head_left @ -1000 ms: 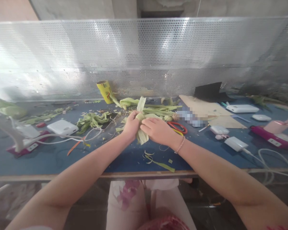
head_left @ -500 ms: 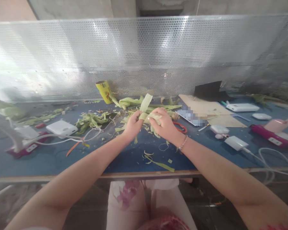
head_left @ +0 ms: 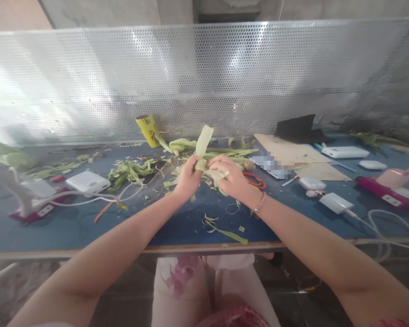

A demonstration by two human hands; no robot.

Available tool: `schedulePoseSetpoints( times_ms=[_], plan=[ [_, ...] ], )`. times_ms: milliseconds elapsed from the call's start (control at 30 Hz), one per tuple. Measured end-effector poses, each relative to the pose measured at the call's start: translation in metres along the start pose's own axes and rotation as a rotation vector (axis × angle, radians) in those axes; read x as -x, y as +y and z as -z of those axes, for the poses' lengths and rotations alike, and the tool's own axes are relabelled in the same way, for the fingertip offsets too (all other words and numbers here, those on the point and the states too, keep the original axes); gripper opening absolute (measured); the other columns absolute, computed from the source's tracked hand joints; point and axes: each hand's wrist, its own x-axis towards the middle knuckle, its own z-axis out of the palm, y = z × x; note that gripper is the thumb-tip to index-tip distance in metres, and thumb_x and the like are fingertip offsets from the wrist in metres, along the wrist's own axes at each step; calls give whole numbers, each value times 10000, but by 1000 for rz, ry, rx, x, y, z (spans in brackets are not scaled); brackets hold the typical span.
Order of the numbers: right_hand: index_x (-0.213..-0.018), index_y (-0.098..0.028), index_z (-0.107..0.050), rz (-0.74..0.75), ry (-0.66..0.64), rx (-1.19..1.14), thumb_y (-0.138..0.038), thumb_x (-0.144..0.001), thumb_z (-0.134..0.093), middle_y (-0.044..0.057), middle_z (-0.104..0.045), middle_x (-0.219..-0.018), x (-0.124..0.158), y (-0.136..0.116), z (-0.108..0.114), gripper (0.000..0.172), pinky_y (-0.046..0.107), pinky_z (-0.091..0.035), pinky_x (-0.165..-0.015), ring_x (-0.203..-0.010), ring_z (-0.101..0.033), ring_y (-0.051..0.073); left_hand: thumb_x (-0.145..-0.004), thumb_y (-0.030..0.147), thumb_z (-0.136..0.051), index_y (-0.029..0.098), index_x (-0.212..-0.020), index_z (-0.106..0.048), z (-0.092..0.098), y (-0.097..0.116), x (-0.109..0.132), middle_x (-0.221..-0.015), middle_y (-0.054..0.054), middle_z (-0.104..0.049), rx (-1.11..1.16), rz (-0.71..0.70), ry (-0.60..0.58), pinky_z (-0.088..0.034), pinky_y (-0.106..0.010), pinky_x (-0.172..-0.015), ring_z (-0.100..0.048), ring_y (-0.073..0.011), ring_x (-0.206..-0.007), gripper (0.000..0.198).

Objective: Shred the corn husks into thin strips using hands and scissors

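Observation:
Over the middle of the table, my left hand (head_left: 188, 177) is closed around a pale green corn husk strip (head_left: 203, 141), whose broad flat end stands up above my fingers. Below that end, the strip is folded or curled between my two hands. My right hand (head_left: 231, 178), with a bracelet at the wrist, is closed with its fingers bent on a paler part of the same husk (head_left: 216, 174). Exactly how the folds run under my fingertips is hidden. Husk scraps lie beneath and around both hands.
Behind my hands lie long green husks (head_left: 182, 145) and a leaning yellow tube (head_left: 148, 131). Shredded husks (head_left: 132, 173), a white adapter (head_left: 87, 182) and cables are at left. Red-handled scissors (head_left: 259, 181), cardboard (head_left: 293, 152) and chargers (head_left: 336, 203) are at right. A perforated screen (head_left: 225, 81) closes the back.
The upright end of the husk strip has shifted slightly and stands a little taller. My right fingers have moved slightly off the fold, showing a rounded curl by my left thumb.

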Motion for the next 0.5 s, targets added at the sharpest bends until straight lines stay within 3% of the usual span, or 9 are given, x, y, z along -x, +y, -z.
schedulePoseSetpoints(
  times_ms=[200,367,500],
  plan=[
    [-741,-198,-546,-35,57,-17,-189,-802,-526,76,-568,-977,0,-5,-1,64,368,-462,-816,-923,-565,180,-687,39,-432,189,-724,-473,0,1,3,-630,40,-462,-19,-55,20,-368,-216,-570,-425,-90,-586,160],
    [-724,-197,-551,-1,11,-71,-193,-800,-527,49,-600,-845,-1,-8,0,80,325,-460,-742,-806,-570,158,-661,8,-418,194,-760,-475,0,-1,3,-676,27,-493,-54,-103,98,-382,-223,-599,-455,-100,-633,218],
    [-698,-194,-546,-84,-45,-142,-218,-811,-517,19,-595,-738,-1,-10,-2,119,289,-435,-681,-709,-541,137,-703,28,-423,197,-765,-466,0,0,4,-692,24,-501,-62,-107,130,-393,-230,-619,-469,-104,-654,185]
  ],
)
